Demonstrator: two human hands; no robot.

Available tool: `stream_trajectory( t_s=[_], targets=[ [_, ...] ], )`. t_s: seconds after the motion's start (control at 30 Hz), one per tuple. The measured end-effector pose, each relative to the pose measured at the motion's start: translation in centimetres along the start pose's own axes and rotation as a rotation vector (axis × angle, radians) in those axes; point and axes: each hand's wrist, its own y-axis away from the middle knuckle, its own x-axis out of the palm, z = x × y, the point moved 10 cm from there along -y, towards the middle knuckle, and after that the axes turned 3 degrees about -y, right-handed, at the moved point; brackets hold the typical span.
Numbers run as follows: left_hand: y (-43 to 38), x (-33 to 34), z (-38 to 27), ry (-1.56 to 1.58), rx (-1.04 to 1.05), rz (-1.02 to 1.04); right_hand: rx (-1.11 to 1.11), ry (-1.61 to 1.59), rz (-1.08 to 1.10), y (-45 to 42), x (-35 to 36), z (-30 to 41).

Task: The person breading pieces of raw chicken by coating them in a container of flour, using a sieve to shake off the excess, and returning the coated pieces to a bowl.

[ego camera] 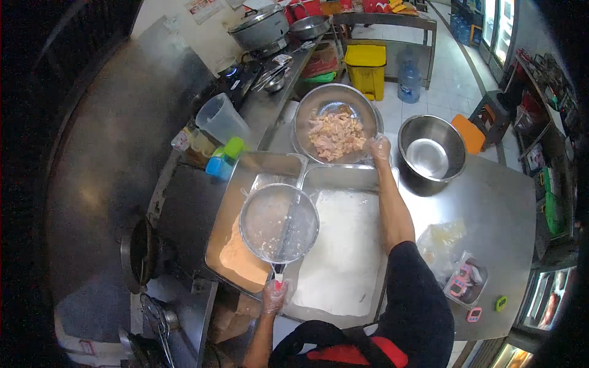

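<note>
My left hand, in a clear plastic glove, grips the handle of a round mesh strainer. The strainer lies over the divide between two deep steel pans, with bits of residue on its mesh. Orange-tan powder is in the left pan; white powder or liquid covers the bottom of the right pan. My right hand, also gloved, is at the near right rim of a steel bowl holding raw cut meat; its fingers look closed on that rim.
A deep steel pot stands right of the bowl. A plastic bag, a small tray with timers and more timers lie on the right. A clear jug and a blue-lidded container stand at the left.
</note>
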Motion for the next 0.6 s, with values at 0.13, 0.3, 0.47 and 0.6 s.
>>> stream_trajectory(
  t_s=[0.13,0.3,0.47,0.6],
  targets=[
    [0.1,-0.6,-1.2,-0.088,0.027,-0.014,-0.051,0.129,-0.07,-0.3,-0.4,0.6],
    [0.2,-1.0,-2.0,-0.032,-0.005,0.029,0.03,0.062,0.02,0.1,0.6,0.1],
    [-0.1,-1.8,-3.5,-0.064,0.027,0.008,-0.044,0.07,0.023,-1.2,1.2,-1.3],
    [0.4,-0.3,0.5,-0.086,-0.049,0.029,-0.024,0.269,-0.003,-2.3,2.5,3.7]
  ],
)
